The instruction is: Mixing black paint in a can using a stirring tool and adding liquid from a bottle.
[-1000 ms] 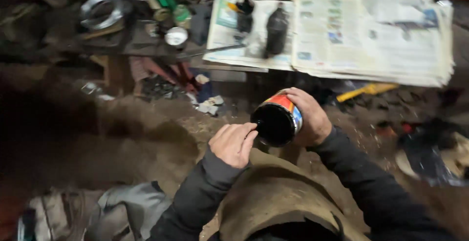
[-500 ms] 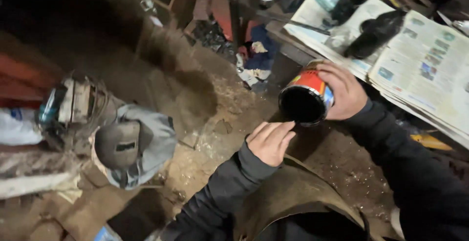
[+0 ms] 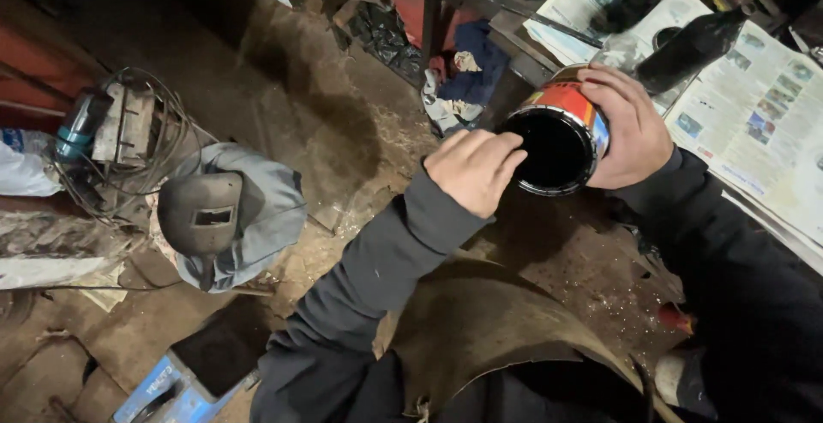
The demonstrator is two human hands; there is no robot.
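Black paint fills an open round tin [image 3: 561,136] with an orange and red label, held tilted toward the camera at about 1 o'clock in the view. The right hand [image 3: 630,127] is wrapped around the tin's side, its grip clamped on the can. The left hand [image 3: 471,170] is set at the tin's rim at 9 o'clock of the opening, fingers curled together and touching the edge. Spread newspapers [image 3: 754,106] cover a tabletop at 2 o'clock, with a dark bottle [image 3: 686,46] lying on them. A grey welding mask [image 3: 227,217] rests on the dirt floor [image 3: 343,140] at 9 o'clock.
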